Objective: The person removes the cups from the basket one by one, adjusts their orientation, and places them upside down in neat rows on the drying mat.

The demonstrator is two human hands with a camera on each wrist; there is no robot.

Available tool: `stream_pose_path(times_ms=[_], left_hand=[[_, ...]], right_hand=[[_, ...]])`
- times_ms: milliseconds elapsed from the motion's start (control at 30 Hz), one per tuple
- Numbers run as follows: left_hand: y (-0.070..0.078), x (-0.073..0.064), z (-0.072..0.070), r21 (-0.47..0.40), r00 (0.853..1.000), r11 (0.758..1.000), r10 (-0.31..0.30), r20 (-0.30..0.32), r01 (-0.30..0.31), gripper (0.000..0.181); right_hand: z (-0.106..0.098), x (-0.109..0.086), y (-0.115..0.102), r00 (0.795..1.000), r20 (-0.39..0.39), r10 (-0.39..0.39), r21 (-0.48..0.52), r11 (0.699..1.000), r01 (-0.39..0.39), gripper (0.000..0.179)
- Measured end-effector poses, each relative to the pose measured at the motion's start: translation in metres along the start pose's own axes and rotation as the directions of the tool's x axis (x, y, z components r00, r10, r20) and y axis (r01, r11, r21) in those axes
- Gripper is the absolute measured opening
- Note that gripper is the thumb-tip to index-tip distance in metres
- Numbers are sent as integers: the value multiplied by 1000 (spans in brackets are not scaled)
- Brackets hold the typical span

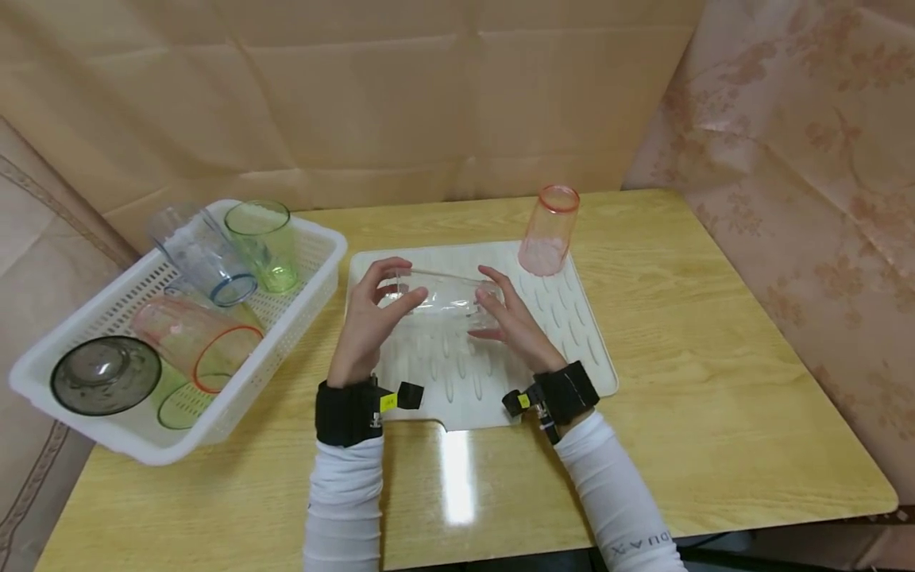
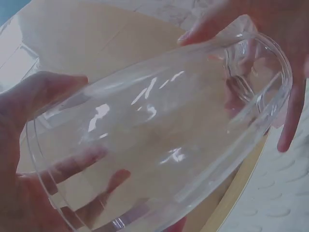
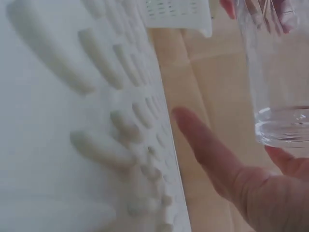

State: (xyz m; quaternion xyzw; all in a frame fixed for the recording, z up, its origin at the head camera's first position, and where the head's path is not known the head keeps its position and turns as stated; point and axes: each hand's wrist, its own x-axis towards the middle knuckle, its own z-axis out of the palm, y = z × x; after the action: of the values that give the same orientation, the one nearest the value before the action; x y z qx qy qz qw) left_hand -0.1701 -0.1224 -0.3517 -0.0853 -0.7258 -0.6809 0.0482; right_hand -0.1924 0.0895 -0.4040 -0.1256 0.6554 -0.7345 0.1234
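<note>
The left hand [image 1: 372,318] grasps the mouth end of a clear glass [image 1: 446,295], thumb on the near side and fingers round the far side. The right hand [image 1: 516,322] holds the other end, its digits spread about the base; in the right wrist view one of them stands out apart from the glass. Between the two hands the glass lies on its side, mouth to the left and base to the right, above the middle of a white ridged mat [image 1: 575,349].

Each wrist wears a black band [image 1: 349,413] with a small camera, and white sleeves [image 1: 343,496] cover both forearms.

At the mat's far right corner a pink glass [image 1: 549,238] stands on end, a red ring at its top. To the left of the mat sits a white basket [image 1: 282,357] with perforated walls. At its far end a green glass [image 1: 268,250] stands beside a tilted blue-tinted glass [image 1: 210,258]; nearer, a red-rimmed glass [image 1: 189,334] lies over a pale green one [image 1: 182,401], with a dark grey glass [image 1: 107,377] to their left. Basket and mat rest on a wood-grain table [image 1: 715,357], beige cloth [image 1: 386,95] hanging behind its far edge and flowered cloth [image 1: 808,199] along the right.
</note>
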Motion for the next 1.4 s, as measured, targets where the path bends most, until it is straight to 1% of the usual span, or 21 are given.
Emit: stream_pose_path(times_ms=[100, 167, 267, 333, 467, 633, 700, 800, 933, 1067, 1267, 1400], left_hand=[[-1, -2, 4, -49, 999, 998, -28, 15, 29, 41], [-3, -4, 6, -75, 998, 995, -58, 22, 60, 41], [-6, -7, 8, -122, 994, 986, -112, 22, 113, 42], [-9, -8, 8, -155, 991, 979, -133, 21, 135, 42], [-13, -9, 9, -199, 990, 970, -139, 30, 142, 41], [-19, -9, 11, -209, 989, 967, -135, 63, 145, 44], [-21, -9, 11, -208, 989, 968, -132, 69, 143, 45], [-24, -9, 12, -182, 990, 974, -126, 67, 137, 46], [-28, -8, 13, -109, 991, 985, -126, 51, 131, 48], [-31, -8, 13, -35, 989, 989, -140, 38, 141, 50], [-34, -8, 14, 15, 988, 989, -147, 43, 147, 54], [-35, -9, 15, 27, 987, 988, -152, 44, 151, 55]], right_hand=[[0, -3, -1, 998, 58, 10, 93, 996, -15, 60], [-1, -6, -1, 996, 90, 0, 151, 988, -14, 60], [-2, -8, -2, 992, 122, -21, 209, 978, -5, 59], [-3, -9, -2, 992, 123, -37, 219, 976, 10, 57], [-4, -10, -2, 990, 125, -60, 198, 980, 34, 47], [-10, -11, -3, 992, 109, -70, 128, 990, 55, 37], [-14, -11, -5, 992, 100, -72, 81, 995, 64, 35], [-20, -7, -10, 993, 87, -75, -24, 997, 77, 36], [-28, -3, -19, 993, 89, -76, -141, 986, 88, 40], [-33, 0, -29, 991, 116, -71, -193, 977, 93, 43], [-39, 2, -41, 990, 121, -66, -246, 965, 95, 42], [-42, 3, -47, 992, 108, -65, -310, 946, 96, 44]])
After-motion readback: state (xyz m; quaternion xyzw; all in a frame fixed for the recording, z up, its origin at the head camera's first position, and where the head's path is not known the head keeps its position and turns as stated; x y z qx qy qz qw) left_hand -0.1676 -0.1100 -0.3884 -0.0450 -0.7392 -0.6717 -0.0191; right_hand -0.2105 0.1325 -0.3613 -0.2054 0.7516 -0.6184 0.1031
